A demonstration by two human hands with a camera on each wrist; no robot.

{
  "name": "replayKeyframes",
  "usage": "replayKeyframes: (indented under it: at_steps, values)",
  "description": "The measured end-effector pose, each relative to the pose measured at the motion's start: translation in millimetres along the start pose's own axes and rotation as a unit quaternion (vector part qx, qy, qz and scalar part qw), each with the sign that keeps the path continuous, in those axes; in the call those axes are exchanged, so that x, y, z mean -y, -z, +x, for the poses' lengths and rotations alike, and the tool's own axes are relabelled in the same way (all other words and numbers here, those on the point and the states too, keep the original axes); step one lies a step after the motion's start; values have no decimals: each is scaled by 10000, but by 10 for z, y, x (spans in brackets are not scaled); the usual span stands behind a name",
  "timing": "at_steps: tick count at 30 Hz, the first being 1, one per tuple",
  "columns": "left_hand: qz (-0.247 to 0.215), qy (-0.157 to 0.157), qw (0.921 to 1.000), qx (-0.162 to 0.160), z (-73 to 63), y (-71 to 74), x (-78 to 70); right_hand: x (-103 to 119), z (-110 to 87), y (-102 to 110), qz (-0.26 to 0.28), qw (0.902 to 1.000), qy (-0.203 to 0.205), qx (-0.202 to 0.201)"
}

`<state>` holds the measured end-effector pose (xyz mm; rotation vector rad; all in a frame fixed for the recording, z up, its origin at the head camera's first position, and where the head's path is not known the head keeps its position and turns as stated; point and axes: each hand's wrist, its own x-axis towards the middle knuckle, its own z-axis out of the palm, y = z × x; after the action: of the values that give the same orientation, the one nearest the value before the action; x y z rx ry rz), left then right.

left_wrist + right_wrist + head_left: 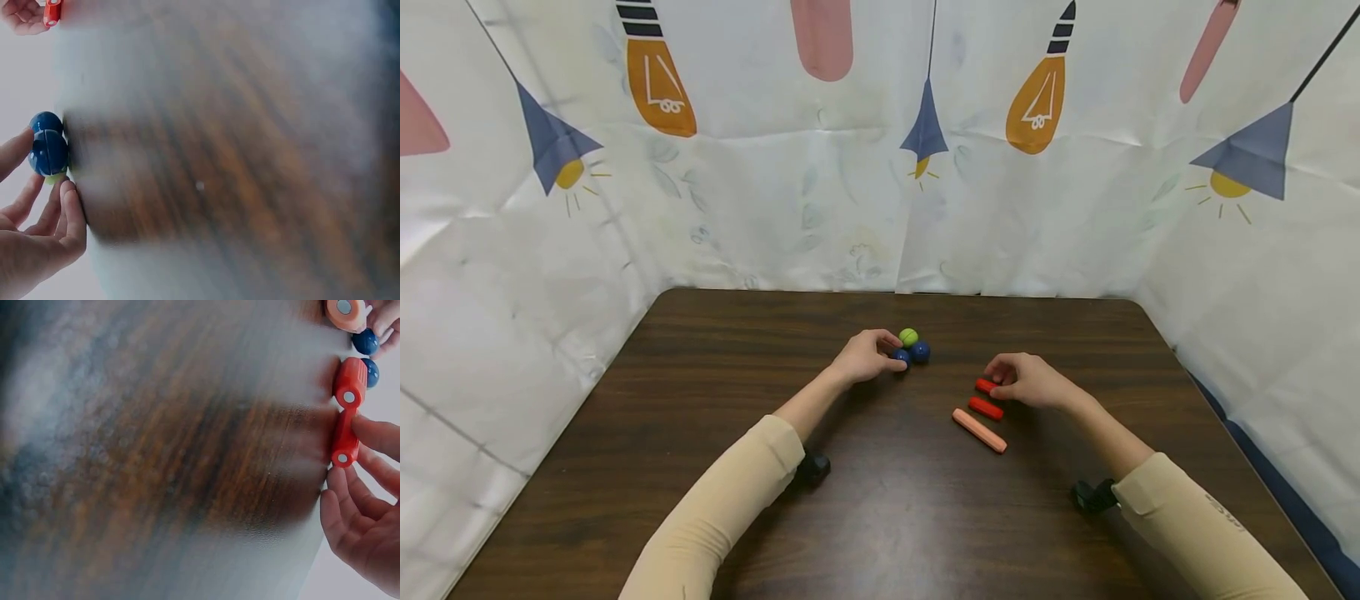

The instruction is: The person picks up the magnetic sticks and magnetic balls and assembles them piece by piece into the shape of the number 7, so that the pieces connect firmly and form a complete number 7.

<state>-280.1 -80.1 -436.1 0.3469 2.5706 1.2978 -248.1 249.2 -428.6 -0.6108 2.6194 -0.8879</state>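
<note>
My left hand (pixel 867 357) has its thumb and fingers around a blue ball (pixel 901 358). A second blue ball (pixel 921 352) sits just right of it, and a green ball (pixel 908 337) lies behind the pair. In the left wrist view the thumb presses the seamed blue ball (pixel 49 153). On the right, my right hand (pixel 1028 380) pinches a short red rod (pixel 987 386) between thumb and fingers. A silver disc shows in that rod's (pixel 344 440) end. Another short red rod (pixel 986 407) lies nearer me, beside a longer peach-coloured rod (pixel 979 431).
All of this lies on a dark wood-grain table (pixel 880 517). Behind it and at both sides hangs a white curtain (pixel 760 217) printed with lamps and bulbs. A black strap (pixel 1093 497) is on the right wrist, a dark device (pixel 814 467) on the left.
</note>
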Motion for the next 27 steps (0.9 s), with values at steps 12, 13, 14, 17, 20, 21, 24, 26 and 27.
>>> replayKeyframes:
  at_steps: [12, 13, 14, 17, 20, 21, 24, 26, 27]
  values:
    - [142, -97, 9999, -22, 31, -1, 27, 36, 12, -12, -154, 9999, -60, 44]
    - [177, -107, 9998, -25, 34, 2, 30, 37, 11, -11, -168, 9998, -56, 48]
    - [210, -123, 9997, -23, 36, 4, 30, 41, 9, -10, -182, 9998, -59, 51]
    - [290, -166, 9994, -1, 33, 15, 31, 51, 1, -5, -232, 9997, -64, 59]
    - [295, -195, 9994, 68, 17, 28, 29, 53, 1, -5, -286, 9995, -77, 50]
    - [294, -203, 9993, 102, 11, 33, 27, 52, 4, -6, -305, 9995, -98, 32]
    - [277, -233, 9992, 188, -4, 49, 26, 57, 14, -8, -381, 9992, -83, -34]
    - [282, -255, 9990, 221, -11, 62, 27, 73, 22, -12, -431, 9990, -66, -103]
    - [284, -262, 9990, 233, -14, 69, 28, 82, 27, -13, -457, 9989, -30, -126]
